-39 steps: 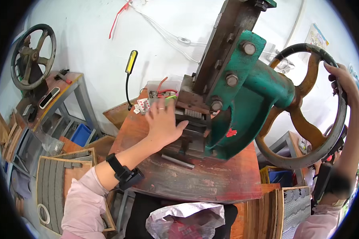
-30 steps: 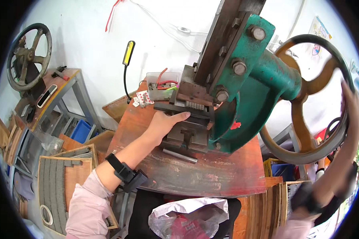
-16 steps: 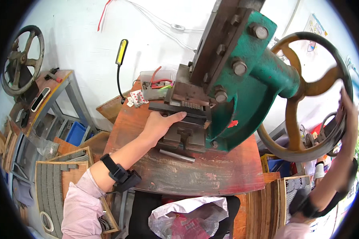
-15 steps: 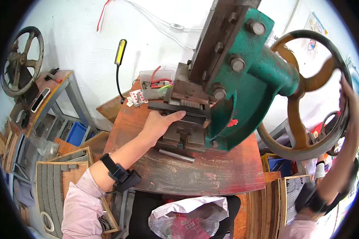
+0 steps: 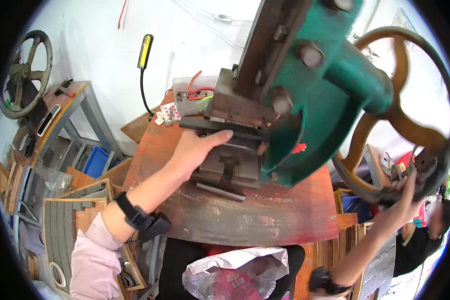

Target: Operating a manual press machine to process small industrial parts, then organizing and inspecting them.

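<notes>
Mostly hidden were the left hand's fingers, the dark bar (image 5: 194,123) being clasped, thumb on top, at the press (image 5: 317,107), while the low-stretched right hand (image 5: 406,199) was blurred against the wheel (image 5: 419,132), its grip indiscernible.

White wall (image 5: 95,65), side bench (image 5: 67,104) — grey-legged, yellow-black lamp (image 5: 145,51)

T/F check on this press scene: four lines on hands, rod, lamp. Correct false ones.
1. The bare left hand touches the dark flat metal bar. True.
2. The bare right hand is at the top of the large yellow-brown spoked handwheel. False: the right hand is at the handwheel's lower rim.
3. The short grey cylindrical metal rod lies on the reddish wooden table. True.
4. The black-and-yellow gooseneck lamp stands right of the green metal press. False: the lamp stands left of the press.
</notes>
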The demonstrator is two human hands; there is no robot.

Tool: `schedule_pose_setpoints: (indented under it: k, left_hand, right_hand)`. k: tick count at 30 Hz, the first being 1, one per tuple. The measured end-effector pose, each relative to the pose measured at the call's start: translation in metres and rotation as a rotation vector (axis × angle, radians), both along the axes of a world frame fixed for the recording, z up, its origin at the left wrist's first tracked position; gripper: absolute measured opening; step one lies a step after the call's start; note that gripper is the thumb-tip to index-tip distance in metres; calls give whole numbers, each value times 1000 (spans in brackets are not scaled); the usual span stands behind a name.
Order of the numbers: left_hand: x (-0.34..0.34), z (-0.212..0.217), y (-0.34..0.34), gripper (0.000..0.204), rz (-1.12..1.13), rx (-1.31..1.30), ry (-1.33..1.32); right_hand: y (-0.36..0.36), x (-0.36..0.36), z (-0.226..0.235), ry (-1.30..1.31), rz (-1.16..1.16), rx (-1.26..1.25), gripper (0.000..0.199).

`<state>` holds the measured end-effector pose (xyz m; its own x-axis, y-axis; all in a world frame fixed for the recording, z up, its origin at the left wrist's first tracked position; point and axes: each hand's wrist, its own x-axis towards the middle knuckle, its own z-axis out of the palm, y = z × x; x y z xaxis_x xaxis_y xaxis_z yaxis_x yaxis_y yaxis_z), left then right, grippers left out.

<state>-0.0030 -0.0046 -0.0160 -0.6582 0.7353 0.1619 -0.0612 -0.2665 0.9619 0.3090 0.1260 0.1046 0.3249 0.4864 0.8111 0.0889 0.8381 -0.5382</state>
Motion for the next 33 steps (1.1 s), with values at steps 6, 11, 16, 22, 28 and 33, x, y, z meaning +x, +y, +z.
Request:
schedule_pose_setpoints:
  k: [6, 11, 16, 22, 28, 33]
  left_hand:
    - [-5, 3, -1, 43, -33, -180, 12]
    - [-3, 1, -1, 44, -34, -103, -18]
    - [-3, 3, -1, 44, -67, -87, -20]
    - [-5, -1, 1, 50, -84, -145, -40]
    - [6, -2, 12, 69, 749, -376, 553]
    - [-3, 4, -8, 50, 738, -174, 1118]
  right_hand:
    - [44, 69, 150, -462, -57, -197, 28]
    - [8, 24, 120, -387, -155, -108, 30]
    - [-3, -38, -36, -190, -440, 8, 27]
    - [27, 50, 7, -266, -5, 40, 24]
    - [34, 36, 153, -678, -322, -196, 32]
    - [47, 13, 193, -870, -505, -60, 36]
